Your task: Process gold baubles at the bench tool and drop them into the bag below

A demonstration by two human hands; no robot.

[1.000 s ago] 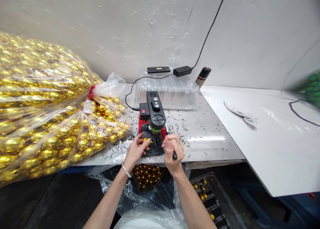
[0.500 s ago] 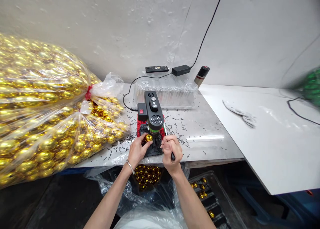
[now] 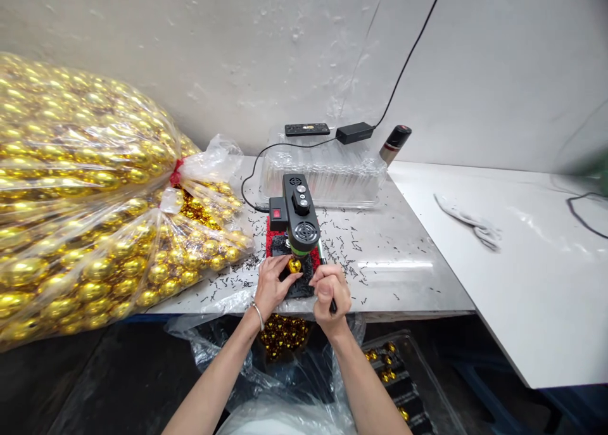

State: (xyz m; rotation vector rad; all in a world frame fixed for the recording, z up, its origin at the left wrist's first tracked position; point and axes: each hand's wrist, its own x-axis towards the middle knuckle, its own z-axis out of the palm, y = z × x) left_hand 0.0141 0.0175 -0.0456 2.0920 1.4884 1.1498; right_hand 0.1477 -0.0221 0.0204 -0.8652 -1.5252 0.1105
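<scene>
A black bench machine [image 3: 299,210] with round vents, buttons and a side lever stands at the middle of the metal worktop. Between the thumb and fingers of my left hand [image 3: 270,286] is a shiny gold ball [image 3: 294,265], just under the front edge of the machine's head. My right hand [image 3: 331,297] is wrapped round the black grip of the lever [image 3: 322,252] at the machine's right side. Beneath the machine lies a black pad [image 3: 300,287] on a red mat [image 3: 276,237]. The ball's underside is hidden.
Big clear bags of gold balls [image 3: 95,201] fill the left side. Behind the machine are stacked clear plastic trays [image 3: 327,175], a power adapter [image 3: 354,132] and a can [image 3: 395,145]. Gold balls [image 3: 284,335] lie in a bag below the worktop edge. A glove [image 3: 468,220] rests at right.
My left hand has brought the gold ball slightly right, closer under the machine's head. My right hand stays on the lever. The whole view has shifted a little.
</scene>
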